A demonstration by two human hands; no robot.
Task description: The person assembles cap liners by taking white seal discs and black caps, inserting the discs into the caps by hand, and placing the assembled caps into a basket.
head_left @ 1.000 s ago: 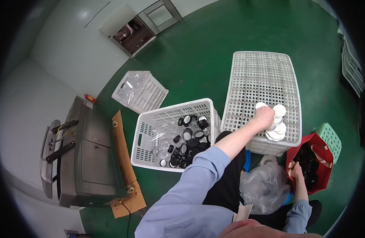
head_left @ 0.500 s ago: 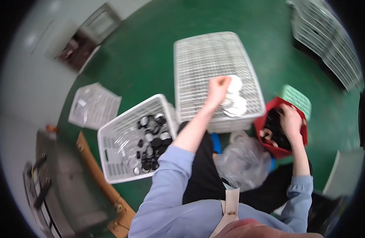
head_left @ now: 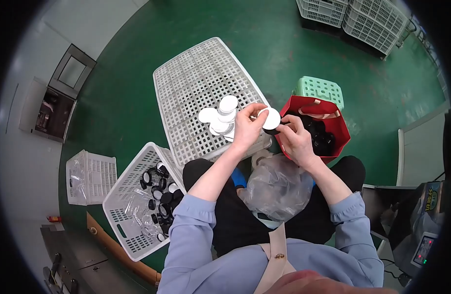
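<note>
My left hand [head_left: 249, 126] pinches a round white disc [head_left: 270, 119] by its edge, over the near right corner of an upturned white crate [head_left: 186, 88]. Close against it, my right hand [head_left: 297, 138] grips a black lid [head_left: 273, 131], which is partly hidden under the disc. Several loose white discs [head_left: 218, 117] lie in an overlapping pile on the crate, left of my left hand. A red bag [head_left: 340, 130] holding several black lids [head_left: 321, 137] stands just right of my right hand.
A white basket [head_left: 130, 183] with black lids and clear jars is at the left, a smaller white crate [head_left: 102, 179] beyond it. A clear plastic bag [head_left: 279, 191] lies between my knees. A green basket [head_left: 319, 90] stands behind the red bag. Stacked crates [head_left: 375, 24] stand farther back.
My left hand has lifted a white disc from the pile and moved right. My right hand has come out of the red bag with a black lid. The view has turned to the right.
</note>
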